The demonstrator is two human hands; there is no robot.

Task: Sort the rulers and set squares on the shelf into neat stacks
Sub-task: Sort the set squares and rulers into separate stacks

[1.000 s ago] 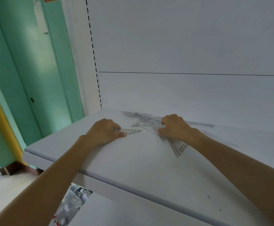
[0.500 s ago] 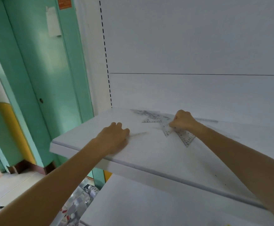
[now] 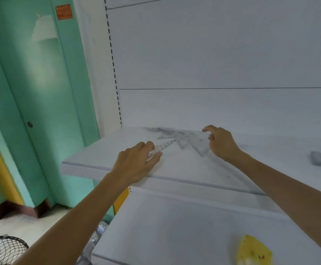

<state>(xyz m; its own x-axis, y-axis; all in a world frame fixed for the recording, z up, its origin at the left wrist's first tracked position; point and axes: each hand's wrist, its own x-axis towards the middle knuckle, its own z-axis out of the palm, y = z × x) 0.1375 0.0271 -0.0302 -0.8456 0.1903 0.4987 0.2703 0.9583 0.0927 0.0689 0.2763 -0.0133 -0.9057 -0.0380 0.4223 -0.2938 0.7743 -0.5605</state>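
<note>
A loose heap of clear plastic rulers and set squares (image 3: 177,133) lies on the white shelf (image 3: 184,167) near its back left corner. My left hand (image 3: 136,161) pinches one end of a clear ruler (image 3: 164,146) between thumb and fingers; the ruler points up and right toward the heap. My right hand (image 3: 220,142) holds a clear set square (image 3: 199,143) by its right edge, index finger at the top corner and thumb lower on the edge. The set square's point hangs down toward the shelf front.
A second white shelf (image 3: 175,226) sits below, with a yellow object (image 3: 253,252) at its front right. A grey object (image 3: 320,161) lies at the right of the upper shelf. A green door (image 3: 31,92) stands to the left, and a black wire basket (image 3: 1,249) is on the floor.
My left hand has pulled a ruler toward the shelf front and lifted its end. My right hand has opened from a fist and taken the set square by its edge. The view shifted lower.
</note>
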